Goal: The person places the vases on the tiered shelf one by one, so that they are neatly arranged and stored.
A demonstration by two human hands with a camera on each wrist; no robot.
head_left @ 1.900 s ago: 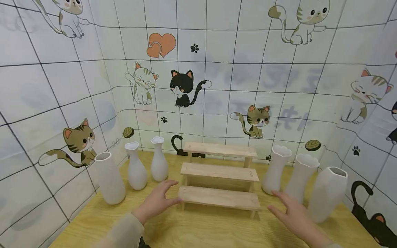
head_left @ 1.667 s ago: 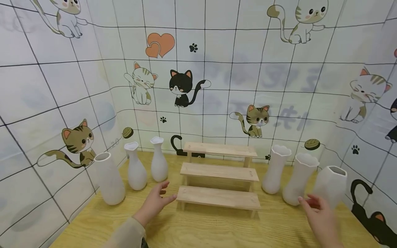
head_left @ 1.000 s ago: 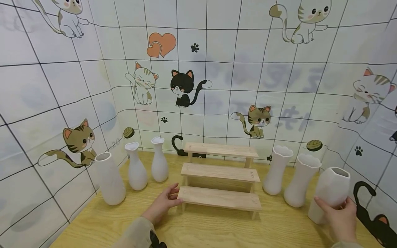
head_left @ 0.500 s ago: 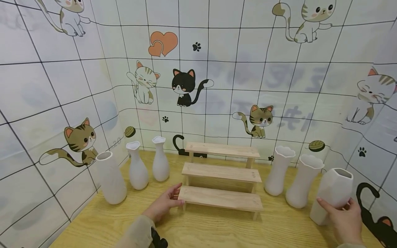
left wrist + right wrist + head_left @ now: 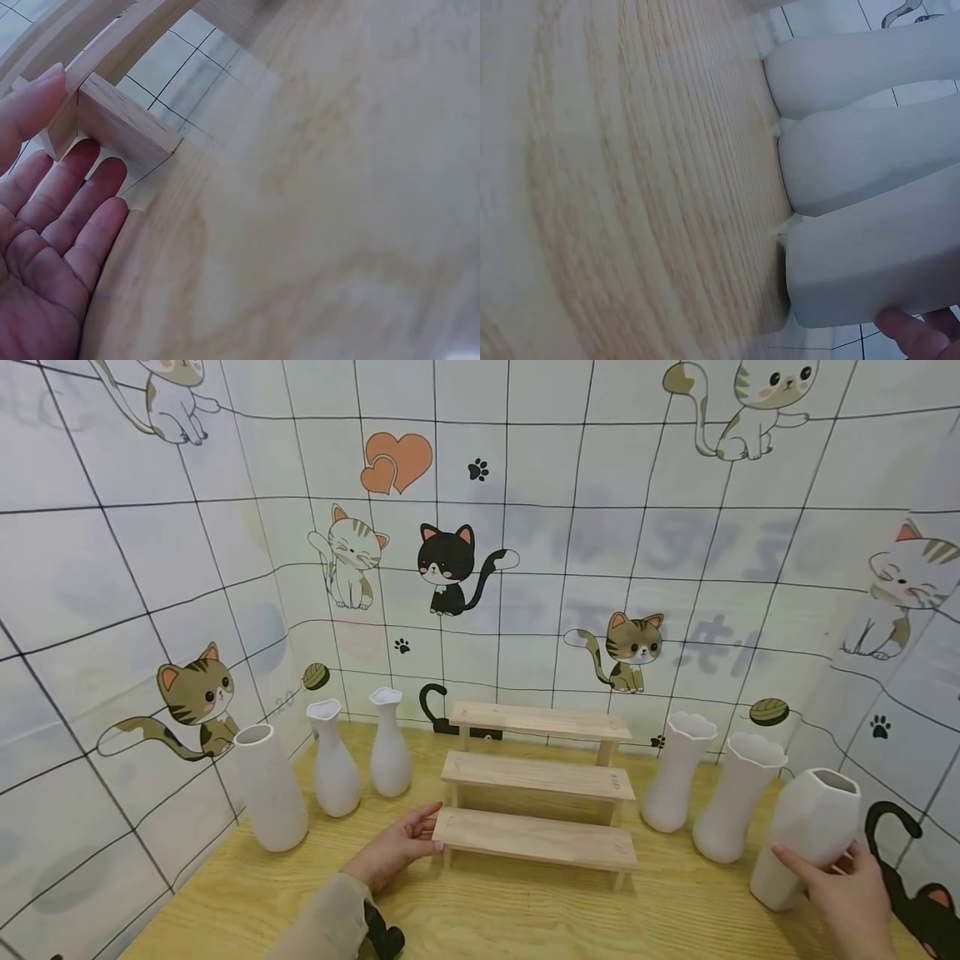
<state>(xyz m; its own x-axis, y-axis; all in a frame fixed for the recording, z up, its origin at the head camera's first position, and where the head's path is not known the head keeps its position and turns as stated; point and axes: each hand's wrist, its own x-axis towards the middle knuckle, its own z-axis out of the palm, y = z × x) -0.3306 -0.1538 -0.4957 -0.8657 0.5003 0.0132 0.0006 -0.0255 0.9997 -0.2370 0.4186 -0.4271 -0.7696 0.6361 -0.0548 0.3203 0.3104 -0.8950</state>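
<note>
At the right of the head view, a white faceted vase (image 5: pixel 813 814) stands on the table, a little tilted in the picture. My right hand (image 5: pixel 855 893) grips its lower right side, the thumb in front and the fingers round the far side. In the right wrist view only fingertips (image 5: pixel 915 334) show against the vase (image 5: pixel 862 255). A three-step wooden stand (image 5: pixel 536 839) occupies the middle. My left hand (image 5: pixel 397 852) lies at the left end of its lowest step. In the left wrist view the thumb meets the board's edge, and the other fingers extend loosely near a leg (image 5: pixel 127 120).
Two white vases with wavy rims, one farther back (image 5: pixel 667 785) and one nearer (image 5: pixel 731 810), stand left of the gripped vase. On the left are a cylindrical vase (image 5: pixel 273 802) and two narrow-necked vases (image 5: pixel 336 772). A cat-printed wall covering (image 5: pixel 540 552) closes off the back and sides.
My right hand has moved right, past the wavy-rimmed vases, and taken hold of the faceted vase. The left hand has come in against the end of the lowest step.
</note>
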